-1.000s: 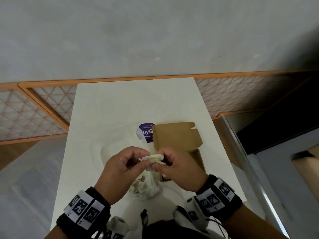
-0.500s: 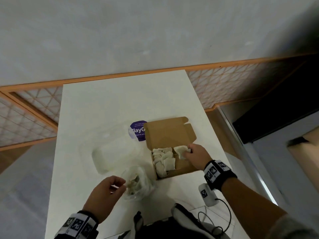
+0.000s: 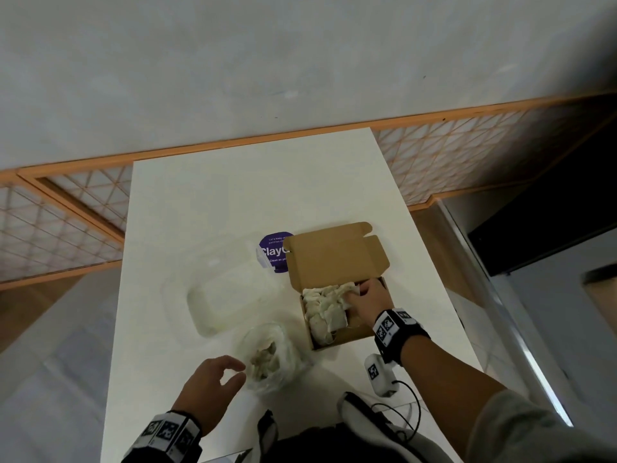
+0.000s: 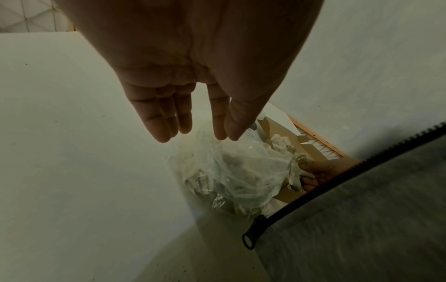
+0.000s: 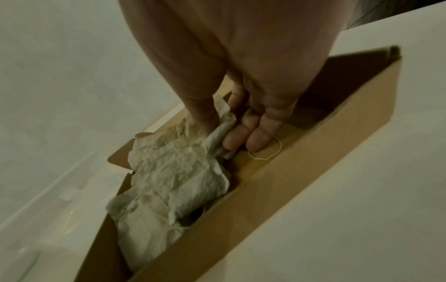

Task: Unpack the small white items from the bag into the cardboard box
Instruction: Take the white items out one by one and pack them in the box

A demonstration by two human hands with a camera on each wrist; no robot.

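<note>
An open cardboard box [image 3: 347,335] lies right of centre on the white table [image 3: 233,195], its lid [image 3: 334,255] folded back. Several small crumpled white items [image 3: 322,309] fill its left side. My right hand [image 3: 359,292] reaches into the box. In the right wrist view this right hand [image 5: 217,137] pinches one white item [image 5: 223,124] between thumb and fingers, low against the box floor [image 5: 289,167]. A clear plastic bag [image 3: 270,359] with more white items stands near the front edge. My left hand [image 3: 238,372] hovers just left of it, fingers relaxed and empty [image 4: 193,135].
A clear plastic tub [image 3: 230,295] with a purple label [image 3: 272,252] sits left of the box. A thin loop of string [image 5: 267,150] lies on the box floor by my fingers. An orange lattice railing [image 3: 83,202] runs behind the table.
Both hands held one white item above the bag; the right hand carried it into the box and lowered it there. The left hand dropped beside the bag, empty.
</note>
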